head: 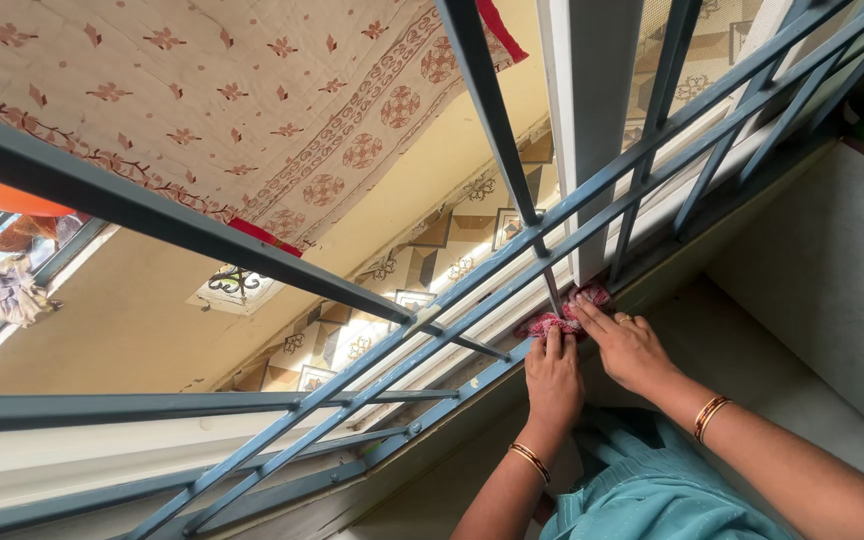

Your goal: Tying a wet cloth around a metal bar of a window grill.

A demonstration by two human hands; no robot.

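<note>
A small red and white cloth [564, 313] is pressed against the base of a grey metal window grille [492, 290], by the foot of a white frame post [592, 140]. My left hand [553, 378] lies on the cloth's near end with fingers stretched over it. My right hand [626, 345] presses its far end, fingers pointing toward the post. Both wrists wear gold bangles. A teal garment [652, 490] shows below my arms.
Through the grille, a patterned cream cloth [232, 90] hangs over a tiled wall [432, 260]. A grey stone sill [752, 370] runs to the right under a pale wall [832, 270]. Another window with hanging rags [2, 290] is at far left.
</note>
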